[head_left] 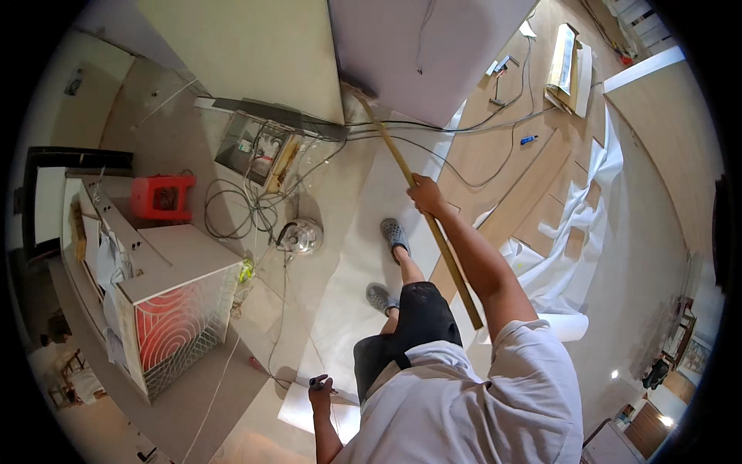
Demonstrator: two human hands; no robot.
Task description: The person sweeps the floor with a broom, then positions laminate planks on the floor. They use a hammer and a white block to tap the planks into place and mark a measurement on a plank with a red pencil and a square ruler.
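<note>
My right hand (425, 193) is wrapped around a long flat yellowish-brown strip (402, 166), which looks like wood. The strip slants from beside my right arm to the floor near the base of the pale wall panel (413, 54); a brownish patch shows at its far end. Low on the left, my left hand (321, 393) is closed on a short dark handle-like thing (317, 381), whose kind I cannot make out. Under that hand lies a white roll (297, 414). My feet, in grey clogs (395, 238), stand on a white sheet (359, 232) spread over the floor.
Wood planks (525, 193) cover the floor on the right, with crumpled white sheeting (576, 232) beside them. Dark cables (440, 124) cross the floor. Left are a toolbox (255, 147), a clear round container (300, 237), a red stool (162, 197) and a cabinet (185, 259).
</note>
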